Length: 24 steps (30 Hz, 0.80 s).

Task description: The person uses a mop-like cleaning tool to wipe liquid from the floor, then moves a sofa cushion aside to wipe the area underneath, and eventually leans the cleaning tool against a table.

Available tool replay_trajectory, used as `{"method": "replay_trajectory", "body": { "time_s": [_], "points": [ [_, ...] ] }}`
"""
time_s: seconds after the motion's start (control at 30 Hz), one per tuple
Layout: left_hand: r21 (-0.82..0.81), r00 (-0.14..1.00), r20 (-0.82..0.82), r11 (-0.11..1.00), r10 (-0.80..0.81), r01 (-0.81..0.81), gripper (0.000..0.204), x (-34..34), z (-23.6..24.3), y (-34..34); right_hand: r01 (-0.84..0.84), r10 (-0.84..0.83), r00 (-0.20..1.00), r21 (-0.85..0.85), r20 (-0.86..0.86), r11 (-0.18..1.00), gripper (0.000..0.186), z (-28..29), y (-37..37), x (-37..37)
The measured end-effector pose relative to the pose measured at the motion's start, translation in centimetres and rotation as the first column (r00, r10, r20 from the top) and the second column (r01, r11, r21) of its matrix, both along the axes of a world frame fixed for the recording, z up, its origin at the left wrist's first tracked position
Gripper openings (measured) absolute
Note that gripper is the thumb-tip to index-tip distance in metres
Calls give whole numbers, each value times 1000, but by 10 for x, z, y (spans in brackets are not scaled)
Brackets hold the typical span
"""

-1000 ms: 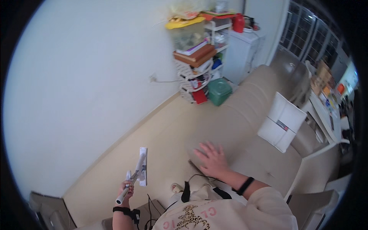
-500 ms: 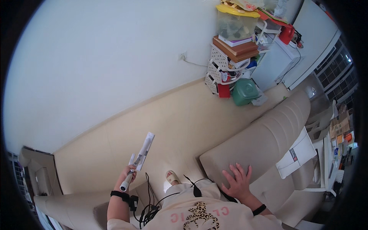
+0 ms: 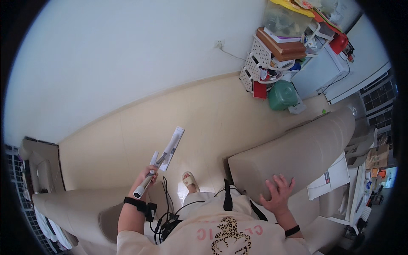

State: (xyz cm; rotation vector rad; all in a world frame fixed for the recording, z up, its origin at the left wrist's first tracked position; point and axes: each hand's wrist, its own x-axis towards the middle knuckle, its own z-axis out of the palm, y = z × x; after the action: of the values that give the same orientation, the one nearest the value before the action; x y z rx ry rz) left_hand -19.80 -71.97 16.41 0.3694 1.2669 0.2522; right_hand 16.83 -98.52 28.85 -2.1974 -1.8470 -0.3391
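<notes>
Gripping a flat-headed tool on the left, right hand spread by the sofa

Your left hand [image 3: 149, 173] is closed around the handle of the flat-headed tool [image 3: 173, 148], fingers curled about it. The tool sits left of the middle of the scene, in front of your body, its long white head pointing to the far side and its round handle end tipped toward you. Pale floor [image 3: 140, 131] shows past it, reaching to the white wall [image 3: 127, 55] on the far side.

Your right hand [image 3: 279, 196] holds nothing that shows; its fingers are spread wide over the near edge of the brown sofa [image 3: 293, 157]. You cannot tell from this view whether the palm touches it. A white cushion [image 3: 331, 180] lies farther right on the sofa.

Black cables [image 3: 165, 221] gather near you, to the right of your left forearm, and a light slipper [image 3: 190, 180] is on your foot between your hands. On the far right, a green bin [image 3: 282, 95] stands beside a stack of white baskets [image 3: 261, 53] with a brown box [image 3: 280, 44] on top.
</notes>
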Motion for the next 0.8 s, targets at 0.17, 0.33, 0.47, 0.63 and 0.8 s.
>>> {"method": "replay_trajectory", "body": {
  "time_s": [0.17,0.33,0.47,0.63,0.8],
  "points": [
    [-55,964,-157,976,-216,210,12,48,6,27,71,-71,997,11,21,997,42,0,-9,22],
    [117,898,-224,905,-378,410,19,83,-28,57,224,-236,965,-106,-113,969,45,14,0,11],
    [211,846,-297,834,-442,510,21,123,-20,88,246,-211,897,43,-387,968,41,39,30,-13],
    [307,850,-236,794,-471,525,24,186,-16,131,160,-116,746,6,-656,987,28,46,111,-55],
    [285,801,-230,749,-553,598,23,250,-14,176,165,-159,471,-91,-868,982,26,51,167,-57]
  ]
}}
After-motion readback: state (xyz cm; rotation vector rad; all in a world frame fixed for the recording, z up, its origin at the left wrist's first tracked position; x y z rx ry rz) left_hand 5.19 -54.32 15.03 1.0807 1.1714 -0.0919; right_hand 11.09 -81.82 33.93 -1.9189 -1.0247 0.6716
